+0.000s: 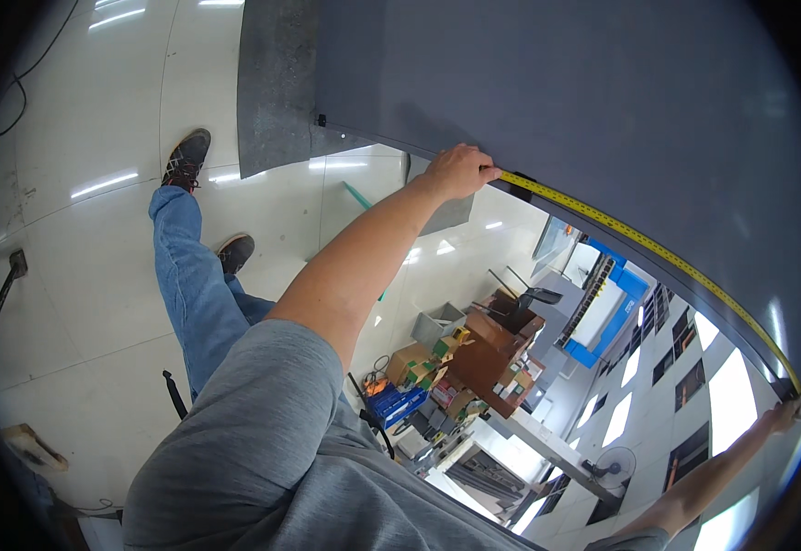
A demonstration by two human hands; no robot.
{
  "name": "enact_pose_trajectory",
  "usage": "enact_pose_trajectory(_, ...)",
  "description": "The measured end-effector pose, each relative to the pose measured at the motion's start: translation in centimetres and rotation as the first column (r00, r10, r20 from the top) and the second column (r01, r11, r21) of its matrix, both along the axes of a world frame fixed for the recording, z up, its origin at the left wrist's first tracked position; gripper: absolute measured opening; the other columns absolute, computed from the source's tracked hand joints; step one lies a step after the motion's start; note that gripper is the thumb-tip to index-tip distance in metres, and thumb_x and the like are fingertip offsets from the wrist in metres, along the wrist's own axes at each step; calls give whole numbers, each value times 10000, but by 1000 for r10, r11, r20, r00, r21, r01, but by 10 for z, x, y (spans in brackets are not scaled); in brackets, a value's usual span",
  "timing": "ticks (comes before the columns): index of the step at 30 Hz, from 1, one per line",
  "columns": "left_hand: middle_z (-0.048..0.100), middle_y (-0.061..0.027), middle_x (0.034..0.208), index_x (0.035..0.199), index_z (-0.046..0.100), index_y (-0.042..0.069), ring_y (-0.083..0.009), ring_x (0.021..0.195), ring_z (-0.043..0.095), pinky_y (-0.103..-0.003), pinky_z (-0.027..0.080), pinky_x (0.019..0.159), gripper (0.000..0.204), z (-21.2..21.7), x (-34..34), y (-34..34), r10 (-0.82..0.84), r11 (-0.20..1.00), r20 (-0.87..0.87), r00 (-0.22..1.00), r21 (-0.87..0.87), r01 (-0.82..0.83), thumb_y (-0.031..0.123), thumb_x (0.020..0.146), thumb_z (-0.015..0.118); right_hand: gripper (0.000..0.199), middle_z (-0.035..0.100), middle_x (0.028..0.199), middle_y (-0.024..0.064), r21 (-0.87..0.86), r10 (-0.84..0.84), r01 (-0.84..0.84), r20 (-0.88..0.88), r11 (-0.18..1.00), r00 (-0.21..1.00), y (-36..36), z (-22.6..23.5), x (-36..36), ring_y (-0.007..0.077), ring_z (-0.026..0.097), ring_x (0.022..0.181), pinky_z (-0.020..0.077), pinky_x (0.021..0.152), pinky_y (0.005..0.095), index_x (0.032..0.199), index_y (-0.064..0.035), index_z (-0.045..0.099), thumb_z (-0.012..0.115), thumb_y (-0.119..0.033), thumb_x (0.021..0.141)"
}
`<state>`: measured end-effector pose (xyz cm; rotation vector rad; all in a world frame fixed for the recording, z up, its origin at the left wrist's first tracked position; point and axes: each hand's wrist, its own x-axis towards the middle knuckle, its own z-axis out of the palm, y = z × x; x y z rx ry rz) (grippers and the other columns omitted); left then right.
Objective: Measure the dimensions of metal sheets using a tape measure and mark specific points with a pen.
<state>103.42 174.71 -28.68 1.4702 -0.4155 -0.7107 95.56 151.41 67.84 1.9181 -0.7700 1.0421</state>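
Pale tiled floor (79, 275) at left; big grey panel (557, 83) from centre to right. Left hand (460, 172) at panel's near edge, fingers curled closed, thumb apparently on the end of the yellow tape (644, 241). Tape runs rightward along that edge to the right hand (777, 419); finger spread there, can't tell. Risk: slack thumb could let the end slip; uneven pull could skew the tape. Writing: blue machine (635, 292) beyond, possible lettering, unreadable; tape, fine printed marks.
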Motion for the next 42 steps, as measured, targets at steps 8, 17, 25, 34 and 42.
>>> enact_pose_trajectory(8,679,-79,985,945,778,103,-261,1030,621,-385,509,899,464,6,2,-2,4,1000,13,1000,7,-4,530,970,600,371,631,1245,98,32,51,-51,-16,998,999,4,-25,-7,188,690,952,553,802,282,1287,-79,636,517,-354,1070)
enact_pose_trajectory(17,677,-38,942,891,766,97,-221,953,608,-387,491,847,498,-17,-24,-18,275,960,18,961,-62,-273,577,927,642,303,659,1133,83,-128,-7,-26,-254,991,967,59,50,25,154,659,816,527,673,297,1146,-75,686,591,-337,1027)
enact_pose_trajectory(25,652,-39,921,867,746,112,-237,962,580,-435,451,871,507,-15,-27,-23,333,943,89,939,-27,-332,596,938,614,257,639,1074,61,102,168,-187,169,977,971,63,-111,0,164,613,797,487,668,303,1053,-84,679,615,-326,996)
enact_pose_trajectory(34,662,-41,922,864,751,112,-234,963,592,-429,457,870,510,-7,-20,-16,268,963,35,963,-22,-267,599,935,617,262,650,997,57,129,213,-238,182,963,960,60,-61,6,188,606,839,478,741,316,1035,-85,666,606,-338,999)
enact_pose_trajectory(42,687,-58,956,877,763,111,-254,1007,608,-445,460,893,518,-7,-10,-13,135,990,-20,991,-29,-135,603,935,613,309,665,1011,48,147,121,-134,96,980,988,49,-22,5,192,619,878,476,771,318,1105,-92,656,560,-374,1025)
